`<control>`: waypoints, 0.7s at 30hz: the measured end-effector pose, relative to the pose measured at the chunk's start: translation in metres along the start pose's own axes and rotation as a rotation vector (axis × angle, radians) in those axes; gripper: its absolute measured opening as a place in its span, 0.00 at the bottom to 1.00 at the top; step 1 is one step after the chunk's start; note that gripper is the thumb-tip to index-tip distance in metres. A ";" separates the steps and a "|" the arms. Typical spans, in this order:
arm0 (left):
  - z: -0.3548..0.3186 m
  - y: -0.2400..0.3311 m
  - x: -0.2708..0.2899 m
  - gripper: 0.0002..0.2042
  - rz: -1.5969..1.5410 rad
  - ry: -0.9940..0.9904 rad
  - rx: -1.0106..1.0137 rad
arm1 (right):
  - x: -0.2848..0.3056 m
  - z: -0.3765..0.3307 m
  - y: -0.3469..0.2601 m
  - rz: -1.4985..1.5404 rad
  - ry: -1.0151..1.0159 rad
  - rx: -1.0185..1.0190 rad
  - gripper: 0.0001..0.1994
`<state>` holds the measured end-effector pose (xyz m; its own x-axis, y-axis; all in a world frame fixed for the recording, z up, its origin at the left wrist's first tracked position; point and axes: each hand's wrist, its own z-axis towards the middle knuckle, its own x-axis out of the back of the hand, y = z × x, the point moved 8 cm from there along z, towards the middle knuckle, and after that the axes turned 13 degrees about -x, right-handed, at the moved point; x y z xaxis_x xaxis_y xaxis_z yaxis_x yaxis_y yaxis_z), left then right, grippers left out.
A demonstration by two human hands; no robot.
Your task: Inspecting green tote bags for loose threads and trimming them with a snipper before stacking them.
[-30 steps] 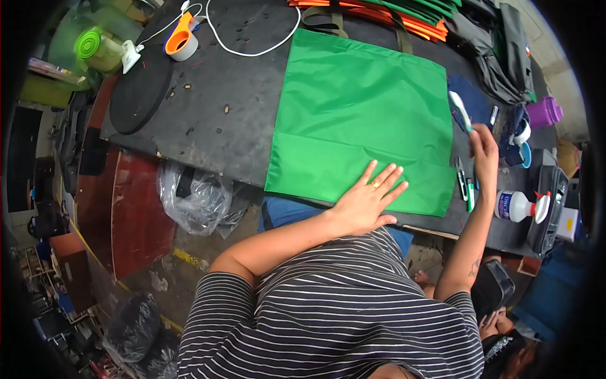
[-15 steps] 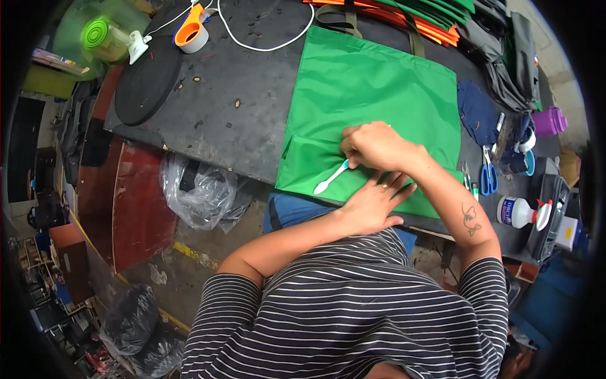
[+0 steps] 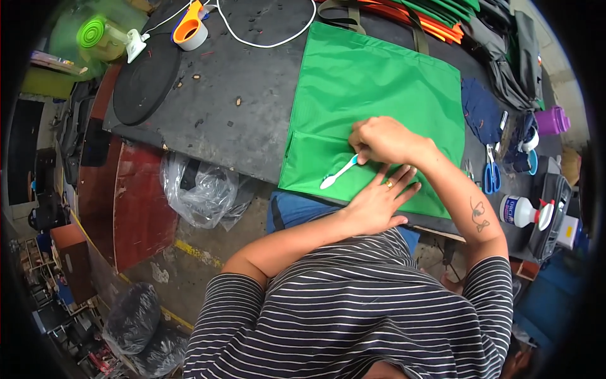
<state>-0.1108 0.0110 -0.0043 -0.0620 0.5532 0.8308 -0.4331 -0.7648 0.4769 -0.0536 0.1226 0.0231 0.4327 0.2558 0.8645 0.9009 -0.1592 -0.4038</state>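
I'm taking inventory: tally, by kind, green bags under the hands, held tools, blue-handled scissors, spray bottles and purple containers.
Green bag: 1
Held white tool: 1
Blue-handled scissors: 1
Spray bottle: 1
Purple container: 1
Total: 5

Right grip [image 3: 386, 140] holds white-and-teal tool [image 3: 340, 173]; left grip [image 3: 377, 205] lies spread on green bag [image 3: 379, 79].

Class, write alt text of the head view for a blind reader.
A right hand holds a white toothbrush-like tool over a green bag; the left hand rests on the bag. Blue-handled scissors and a spray bottle are to the right.
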 end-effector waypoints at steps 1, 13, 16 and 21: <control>0.000 0.000 0.000 0.37 0.015 -0.008 -0.008 | 0.004 0.002 0.005 0.007 -0.034 -0.028 0.09; 0.001 0.000 -0.001 0.37 0.028 -0.017 -0.003 | 0.003 0.008 0.003 0.087 -0.164 -0.104 0.11; 0.001 0.001 0.000 0.38 0.036 -0.018 -0.014 | 0.005 0.011 0.011 0.091 -0.182 -0.128 0.11; 0.001 0.001 0.001 0.38 0.020 -0.015 -0.004 | -0.005 0.008 -0.008 0.049 -0.093 -0.010 0.10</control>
<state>-0.1105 0.0104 -0.0026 -0.0572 0.5331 0.8441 -0.4352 -0.7743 0.4595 -0.0625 0.1302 0.0197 0.4780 0.3344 0.8122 0.8784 -0.1828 -0.4417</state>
